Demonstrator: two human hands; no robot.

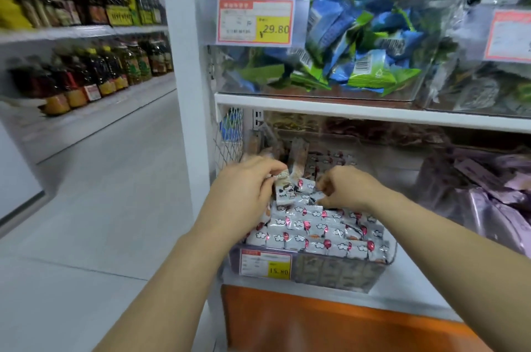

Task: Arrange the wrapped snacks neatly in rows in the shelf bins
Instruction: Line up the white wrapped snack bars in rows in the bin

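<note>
Currently we hold 1 wrapped snack (284, 189) pinched at its top end in our left hand (247, 190), at frame centre, above the rear of the clear shelf bin (339, 271). Its long axis hangs nearly vertical, while the packed snack rows (319, 232) below lie flat. Our right hand (344, 189) is curled, fingertips pressing into the rows just right of the held snack; whether it grips 1 we cannot tell. We count roughly 4 rows; blur prevents an exact count. The left hand is nearer the gap.
</note>
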